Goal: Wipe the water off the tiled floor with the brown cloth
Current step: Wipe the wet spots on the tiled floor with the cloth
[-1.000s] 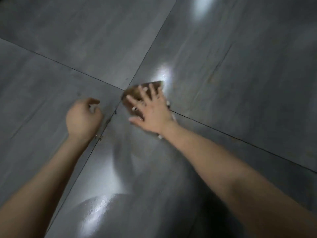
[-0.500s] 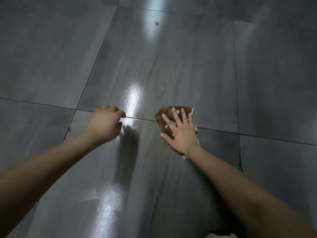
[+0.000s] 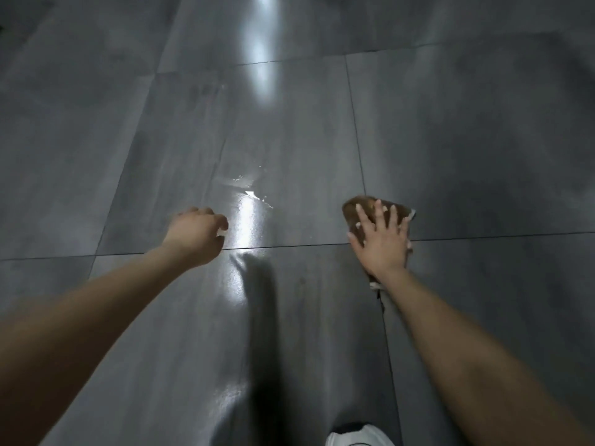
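Brown cloth lies flat on the grey tiled floor under the right hand, whose fingers are spread and pressed palm-down on it, beside a grout crossing; the left hand is loosely curled, holding nothing; a glistening patch of water lies between and just beyond the hands; a white shoe shows at the bottom edge.
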